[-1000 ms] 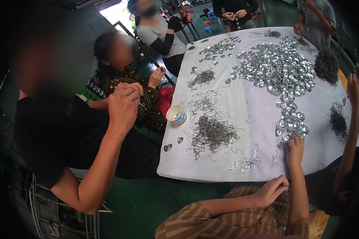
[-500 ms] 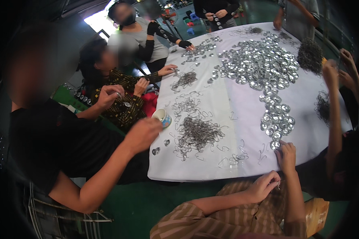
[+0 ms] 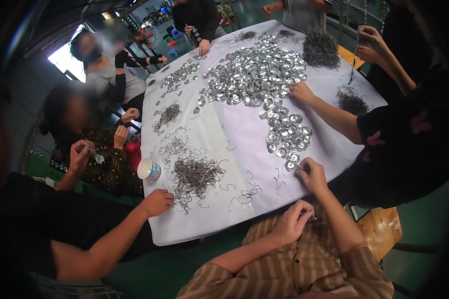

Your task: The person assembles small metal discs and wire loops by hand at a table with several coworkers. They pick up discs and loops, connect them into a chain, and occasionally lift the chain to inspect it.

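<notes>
My left hand (image 3: 290,223) is held over my lap at the table's near edge. Its thumb and fingers pinch a small shiny metal piece (image 3: 313,216), too small to name surely. My right hand (image 3: 314,178) reaches onto the white-covered table, fingertips pinched together at the near end of a trail of round silver metal discs (image 3: 284,137). Whether a disc is between those fingertips I cannot make out. Left of my right hand lie loose bent wire hooks (image 3: 252,192). Farther left is a dense heap of these hooks (image 3: 194,177).
A paper cup (image 3: 148,170) stands at the table's left edge. Beyond the trail spreads a large disc pile (image 3: 254,74), with a tangled wire heap (image 3: 321,48) behind. Co-workers' hands reach in, one at the hooks (image 3: 158,203), one at the discs (image 3: 302,92). A wooden stool (image 3: 380,226) is at right.
My view has swung to the right. The left co-worker's hand has moved from beside the cup to the hook heap. The right co-worker's hand now reaches the discs. My hands keep their places.
</notes>
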### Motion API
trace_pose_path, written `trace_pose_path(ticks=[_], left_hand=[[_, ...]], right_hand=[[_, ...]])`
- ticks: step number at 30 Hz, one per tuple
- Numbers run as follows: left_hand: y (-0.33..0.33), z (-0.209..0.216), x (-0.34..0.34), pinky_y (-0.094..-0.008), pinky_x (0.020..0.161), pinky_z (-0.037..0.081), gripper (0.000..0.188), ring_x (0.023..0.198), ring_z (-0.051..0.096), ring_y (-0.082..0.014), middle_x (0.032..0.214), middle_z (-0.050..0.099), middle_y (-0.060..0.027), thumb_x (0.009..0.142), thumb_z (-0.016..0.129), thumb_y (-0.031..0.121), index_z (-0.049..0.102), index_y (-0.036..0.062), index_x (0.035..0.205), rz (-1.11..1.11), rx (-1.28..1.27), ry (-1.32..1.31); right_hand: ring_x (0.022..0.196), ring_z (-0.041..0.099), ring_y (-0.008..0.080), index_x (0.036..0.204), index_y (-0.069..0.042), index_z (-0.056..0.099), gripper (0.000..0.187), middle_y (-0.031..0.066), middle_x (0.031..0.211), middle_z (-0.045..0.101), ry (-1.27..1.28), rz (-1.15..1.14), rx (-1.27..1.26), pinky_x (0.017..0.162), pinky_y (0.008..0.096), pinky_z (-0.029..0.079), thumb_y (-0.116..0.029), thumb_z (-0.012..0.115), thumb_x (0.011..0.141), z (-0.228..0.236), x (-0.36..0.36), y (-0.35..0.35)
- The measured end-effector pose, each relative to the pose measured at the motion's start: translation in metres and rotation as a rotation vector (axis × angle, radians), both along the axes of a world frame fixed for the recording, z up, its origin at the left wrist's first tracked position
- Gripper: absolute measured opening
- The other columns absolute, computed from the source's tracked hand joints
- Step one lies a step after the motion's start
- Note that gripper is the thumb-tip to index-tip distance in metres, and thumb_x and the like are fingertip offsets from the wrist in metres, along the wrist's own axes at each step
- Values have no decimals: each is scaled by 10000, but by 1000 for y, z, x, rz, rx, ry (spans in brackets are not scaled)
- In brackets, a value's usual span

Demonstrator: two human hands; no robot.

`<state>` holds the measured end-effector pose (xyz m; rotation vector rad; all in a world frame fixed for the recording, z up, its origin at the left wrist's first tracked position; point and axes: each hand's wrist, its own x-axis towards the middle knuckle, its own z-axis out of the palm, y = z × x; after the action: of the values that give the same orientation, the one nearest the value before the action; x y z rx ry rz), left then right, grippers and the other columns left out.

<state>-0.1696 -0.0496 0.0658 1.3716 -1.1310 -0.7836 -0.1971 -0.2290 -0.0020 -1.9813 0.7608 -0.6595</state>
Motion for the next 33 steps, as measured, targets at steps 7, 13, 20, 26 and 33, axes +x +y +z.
trace_pose_path(ticks=[7, 13, 20, 26, 33], left_hand=[[-2, -4, 3, -260, 756, 457, 57, 812, 559, -138, 944, 602, -103, 932, 485, 15, 457, -2, 979, 59, -20, 44], [-11, -3, 6, -273, 754, 459, 41, 792, 570, -153, 895, 617, -107, 927, 495, 24, 482, -8, 950, 201, -86, -52], [-9, -2, 3, -338, 695, 471, 85, 749, 585, -265, 855, 590, -132, 898, 543, 29, 498, 2, 965, 321, -69, -126], [-10, -5, 3, -343, 670, 473, 88, 732, 587, -277, 834, 586, -131, 891, 554, 30, 507, 6, 961, 377, -64, -100], [-9, -10, 12, -314, 667, 484, 86, 731, 605, -211, 840, 616, -110, 868, 590, 23, 550, -5, 939, 313, -116, -243]], right_hand=[[686, 608, 86, 931, 45, 676, 162, 65, 788, 682, -300, 19, 784, 633, 225, 488, -86, 689, 837, 42, -46, 24], [723, 581, 99, 951, 41, 701, 178, 40, 756, 654, -355, -43, 761, 686, 228, 450, -93, 692, 834, 69, -64, 53], [668, 534, 81, 879, 13, 722, 120, 31, 698, 605, -269, -65, 521, 609, 219, 403, -65, 726, 788, 76, -68, 64], [640, 500, 73, 915, -6, 726, 145, 27, 694, 579, -201, -93, 322, 549, 219, 363, -26, 715, 772, 85, -66, 76], [639, 475, 86, 948, -16, 724, 190, 22, 699, 538, -301, -105, 140, 549, 218, 353, 6, 706, 760, 81, -67, 84]])
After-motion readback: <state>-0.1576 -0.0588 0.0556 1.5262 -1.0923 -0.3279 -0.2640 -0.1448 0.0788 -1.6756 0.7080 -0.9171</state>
